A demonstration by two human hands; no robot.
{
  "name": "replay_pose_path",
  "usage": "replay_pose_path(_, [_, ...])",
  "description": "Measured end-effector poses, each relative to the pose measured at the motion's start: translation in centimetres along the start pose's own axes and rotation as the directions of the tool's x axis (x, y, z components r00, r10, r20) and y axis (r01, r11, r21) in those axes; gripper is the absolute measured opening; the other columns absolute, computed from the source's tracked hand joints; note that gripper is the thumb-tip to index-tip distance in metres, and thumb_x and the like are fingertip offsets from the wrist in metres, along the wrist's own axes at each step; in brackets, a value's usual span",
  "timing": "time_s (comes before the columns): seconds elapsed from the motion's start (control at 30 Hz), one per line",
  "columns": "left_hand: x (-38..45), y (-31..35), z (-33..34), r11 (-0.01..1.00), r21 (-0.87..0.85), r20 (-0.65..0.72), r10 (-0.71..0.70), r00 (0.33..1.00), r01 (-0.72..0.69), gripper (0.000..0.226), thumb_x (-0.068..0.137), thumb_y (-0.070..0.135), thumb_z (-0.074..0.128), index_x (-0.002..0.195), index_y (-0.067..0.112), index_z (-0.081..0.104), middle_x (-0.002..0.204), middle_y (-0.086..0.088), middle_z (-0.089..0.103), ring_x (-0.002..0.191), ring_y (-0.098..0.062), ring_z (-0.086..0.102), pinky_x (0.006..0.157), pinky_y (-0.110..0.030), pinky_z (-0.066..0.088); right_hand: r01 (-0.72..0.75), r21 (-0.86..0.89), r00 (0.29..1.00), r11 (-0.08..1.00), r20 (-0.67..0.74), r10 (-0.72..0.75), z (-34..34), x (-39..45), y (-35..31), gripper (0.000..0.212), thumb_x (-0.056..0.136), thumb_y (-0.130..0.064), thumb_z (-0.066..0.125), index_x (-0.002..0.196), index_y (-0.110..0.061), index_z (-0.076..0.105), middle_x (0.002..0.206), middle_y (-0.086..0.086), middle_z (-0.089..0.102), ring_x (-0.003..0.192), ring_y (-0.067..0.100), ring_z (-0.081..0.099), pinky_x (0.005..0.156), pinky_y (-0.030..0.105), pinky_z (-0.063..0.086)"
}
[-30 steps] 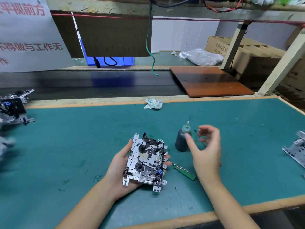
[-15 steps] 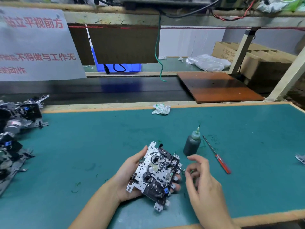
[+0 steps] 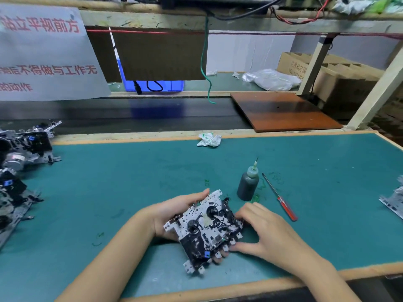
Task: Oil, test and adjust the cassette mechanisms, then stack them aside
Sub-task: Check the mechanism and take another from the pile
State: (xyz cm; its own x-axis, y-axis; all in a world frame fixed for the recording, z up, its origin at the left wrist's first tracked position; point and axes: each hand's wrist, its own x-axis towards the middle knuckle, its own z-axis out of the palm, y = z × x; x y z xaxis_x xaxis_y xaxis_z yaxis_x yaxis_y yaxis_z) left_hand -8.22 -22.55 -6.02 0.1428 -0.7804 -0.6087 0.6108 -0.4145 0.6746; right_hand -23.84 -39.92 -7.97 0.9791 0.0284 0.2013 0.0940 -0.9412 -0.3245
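- The cassette mechanism [image 3: 204,228] is held above the near edge of the bench [image 3: 130,182], near its middle, tilted, with the reels facing up.
- The left hand [image 3: 172,214] supports it from below, fingers curled round the plate edges; the fingertips show under its near-right side.
- The right hand [image 3: 263,229] touches its right edge, thumb and fingers bent toward the small keys; whether it pinches something, I cannot tell.
- I judge it to be stiff and rather light, a thin perforated metal plate with sharp tabs. The small levers and springs look fragile, so it is better to take hold by the plate rim.
- The oil bottle [image 3: 248,186] is dark soft plastic with a needle tip, standing just behind the mechanism; the red-handled screwdriver [image 3: 280,198] lies beside it.
- More mechanisms [image 3: 21,153] lie piled at the left edge.
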Motion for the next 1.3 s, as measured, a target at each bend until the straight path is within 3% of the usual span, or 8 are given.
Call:
replay_pose_path(0.1, [-0.5, 0.3, -0.9, 0.989, 0.126, -0.031, 0.079, 0.996, -0.075, 0.077, 0.067, 0.077, 0.044, 0.076, 0.007, 0.074, 0.084, -0.013, 0.071, 0.077, -0.023, 0.069, 0.075, -0.031, 0.058, 0.006, -0.099, 0.994, 0.995, -0.108, -0.017, -0.1, -0.7, -0.1, 0.059, 0.072, -0.074, 0.05, 0.086, -0.018, 0.061, 0.081, -0.012, 0.054, 0.075, 0.006, 0.047, 0.064, 0.023, 0.038])
replay_pose_path(0.2, [-0.8, 0.3, -2.2, 0.978, 0.039, -0.149, 0.208, 0.967, -0.204, 0.088, 0.075, 0.076, 0.037, 0.094, -0.005, 0.067, 0.095, -0.022, 0.07, 0.08, -0.028, 0.069, 0.072, -0.034, 0.057, -0.083, -0.117, 0.968, 0.99, -0.245, 0.052, 0.3, -1.2, -0.4, 0.056, 0.074, -0.074, 0.046, 0.075, -0.019, 0.057, 0.071, -0.014, 0.048, 0.065, 0.006, 0.043, 0.058, 0.021, 0.034])
replay_pose_path(0.27, [-1.8, -0.8, -1.9, 0.889, 0.292, -0.374, 0.445, 0.814, -0.353, 0.072, 0.071, 0.073, 0.053, 0.087, 0.004, 0.068, 0.079, -0.009, 0.073, 0.064, -0.017, 0.068, 0.063, -0.028, 0.055, -0.14, -0.081, 0.959, 0.987, -0.26, 0.115, 0.6, -1.1, -0.5, 0.053, 0.074, -0.073, 0.046, 0.074, -0.021, 0.054, 0.07, -0.017, 0.042, 0.065, 0.005, 0.04, 0.055, 0.018, 0.031])
replay_pose_path(0.37, [-3.2, -3.7, -1.0, 0.441, 0.895, -0.312, 0.736, 0.601, -0.075, 0.064, 0.061, 0.087, 0.043, 0.07, 0.026, 0.061, 0.059, 0.011, 0.059, 0.051, -0.003, 0.051, 0.057, -0.023, 0.041, -0.14, -0.107, 0.968, 0.984, -0.224, 0.114, 0.9, -0.6, -0.4, 0.053, 0.076, -0.074, 0.042, 0.074, -0.021, 0.05, 0.07, -0.017, 0.04, 0.067, 0.008, 0.042, 0.053, 0.019, 0.028])
replay_pose_path(0.5, [-3.2, -5.9, 0.5, 0.05, 0.973, -0.169, 0.821, 0.545, 0.225, 0.054, 0.055, 0.09, 0.037, 0.055, 0.036, 0.031, 0.047, 0.009, 0.04, 0.06, -0.013, 0.056, 0.05, -0.027, 0.03, -0.116, -0.146, 0.975, 0.983, -0.204, 0.084, 0.6, 0.0, -0.4, 0.056, 0.077, -0.071, 0.04, 0.072, -0.016, 0.054, 0.069, -0.011, 0.048, 0.069, 0.013, 0.048, 0.053, 0.027, 0.037])
replay_pose_path(0.9, [-1.8, -6.9, 1.8, 0.127, 0.961, -0.175, 0.967, 0.183, 0.247, 0.052, 0.051, 0.076, 0.047, 0.048, 0.032, 0.019, 0.031, -0.001, 0.042, 0.029, -0.021, 0.048, 0.039, -0.018, 0.022, -0.085, -0.166, 0.96, 0.982, -0.276, 0.037, 1.3, 0.2, -0.8, 0.048, 0.077, -0.067, 0.048, 0.065, -0.021, 0.049, 0.065, -0.012, 0.045, 0.069, 0.008, 0.038, 0.048, 0.023, 0.035])
replay_pose_path(1.17, [-2.1, -6.8, 0.6, -0.055, 0.972, -0.004, 0.969, 0.247, 0.23, 0.063, 0.056, 0.079, 0.048, 0.042, 0.018, 0.042, 0.033, 0.002, 0.042, 0.029, -0.016, 0.045, 0.039, -0.016, 0.021, -0.056, -0.184, 0.958, 0.981, -0.286, 0.001, 1.7, 0.0, -0.9, 0.048, 0.078, -0.061, 0.049, 0.061, -0.017, 0.048, 0.061, -0.009, 0.044, 0.065, 0.007, 0.034, 0.048, 0.021, 0.028])
replay_pose_path(1.3, [-1.7, -7.1, 1.1, 0.061, 0.964, -0.122, 0.967, 0.225, 0.259, 0.06, 0.054, 0.075, 0.049, 0.04, 0.018, 0.041, 0.03, -0.001, 0.037, 0.026, -0.019, 0.042, 0.039, -0.018, 0.021, -0.049, -0.145, 0.957, 0.988, -0.292, 0.005, 1.6, 0.0, -1.0, 0.045, 0.075, -0.061, 0.053, 0.064, -0.018, 0.049, 0.062, -0.011, 0.042, 0.065, 0.006, 0.033, 0.051, 0.02, 0.025])
